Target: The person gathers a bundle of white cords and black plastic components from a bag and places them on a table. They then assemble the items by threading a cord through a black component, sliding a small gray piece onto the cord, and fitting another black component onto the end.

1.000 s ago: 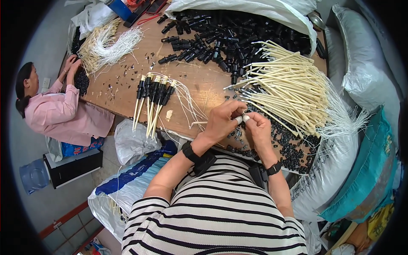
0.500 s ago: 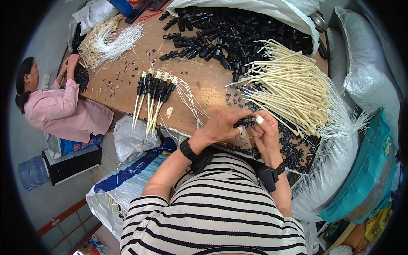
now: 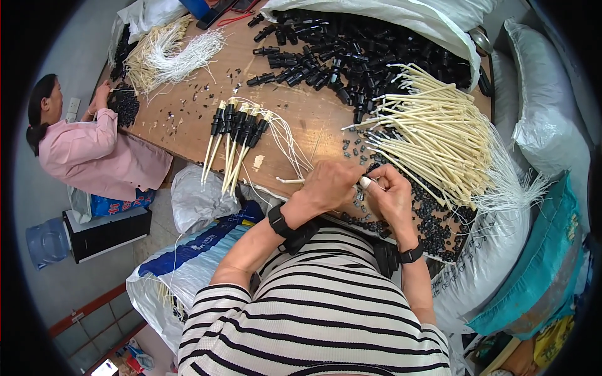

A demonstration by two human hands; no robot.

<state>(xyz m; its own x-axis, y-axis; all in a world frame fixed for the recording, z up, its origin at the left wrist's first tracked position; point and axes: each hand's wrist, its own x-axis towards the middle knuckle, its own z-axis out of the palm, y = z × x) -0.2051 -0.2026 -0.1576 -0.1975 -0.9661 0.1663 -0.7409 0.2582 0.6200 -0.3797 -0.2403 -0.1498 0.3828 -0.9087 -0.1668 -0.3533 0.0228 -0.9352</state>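
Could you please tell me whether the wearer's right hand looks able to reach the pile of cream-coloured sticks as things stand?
Probably yes: the right hand is near the cream-coloured sticks, with only small dark pieces lying between, though it looks busy close to the left hand.

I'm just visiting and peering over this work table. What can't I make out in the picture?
All in the head view:
Whatever sits between the left hand and right hand: hidden by fingers, too small to identify.
The far part of the black fittings: covered by the white sack.
The blue object: cut off by the upper edge.
What the co-worker's hand handles: too small to tell.
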